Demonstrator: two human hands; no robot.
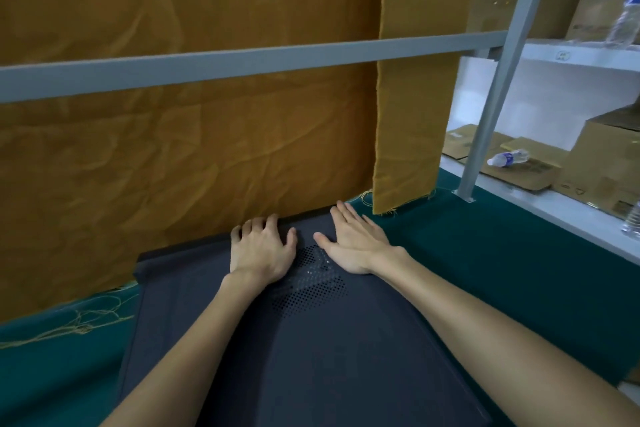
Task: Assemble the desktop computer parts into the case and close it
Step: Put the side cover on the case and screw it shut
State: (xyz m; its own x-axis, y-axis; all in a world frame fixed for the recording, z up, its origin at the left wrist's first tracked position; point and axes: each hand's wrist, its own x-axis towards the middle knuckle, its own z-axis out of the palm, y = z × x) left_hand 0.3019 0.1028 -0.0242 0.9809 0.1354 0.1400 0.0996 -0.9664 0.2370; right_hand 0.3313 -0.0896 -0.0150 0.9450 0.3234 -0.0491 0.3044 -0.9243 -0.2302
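A dark grey computer case (311,340) lies flat on the green table, its side panel on top with a perforated vent patch (311,282) near the far end. My left hand (261,248) rests on the panel by the far edge, fingertips bent over that edge. My right hand (356,241) lies flat on the panel beside it, fingers straight and pointing away. Both forearms stretch over the case. The case's inside is hidden under the panel.
An orange cloth (190,149) hangs right behind the case, crossed by a grey metal bar (242,57). A grey post (498,73) stands at the right. Beyond it lie cardboard boxes (602,163) and a plastic bottle (507,158). Green table cover (485,263) stretches right.
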